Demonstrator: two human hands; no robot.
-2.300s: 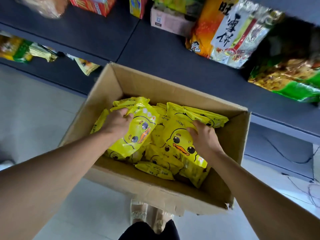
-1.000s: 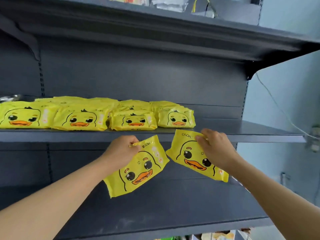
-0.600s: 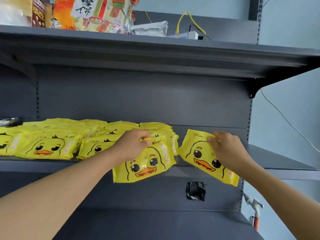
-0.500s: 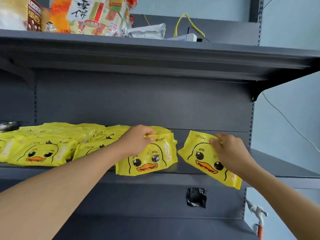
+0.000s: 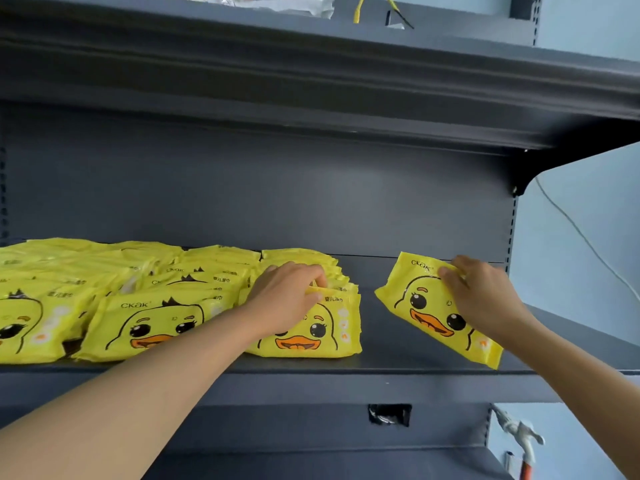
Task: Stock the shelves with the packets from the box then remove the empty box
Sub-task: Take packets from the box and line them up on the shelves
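Yellow packets (image 5: 304,327) (image 5: 438,308) pinched in left hand (image 5: 287,296) and right hand (image 5: 485,296); bare shelf (image 5: 377,341) between

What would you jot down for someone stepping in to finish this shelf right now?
Left hand pinches the top edge of a duck packet already lying on the shelf, at the right end of the stocked row.
Right hand grips a second packet, tilted, its lower end on the bare shelf to the right.
Done: many packets laid.
Left: release both, lay the second flat. The box is out of view; check it for more packets, then remove it.
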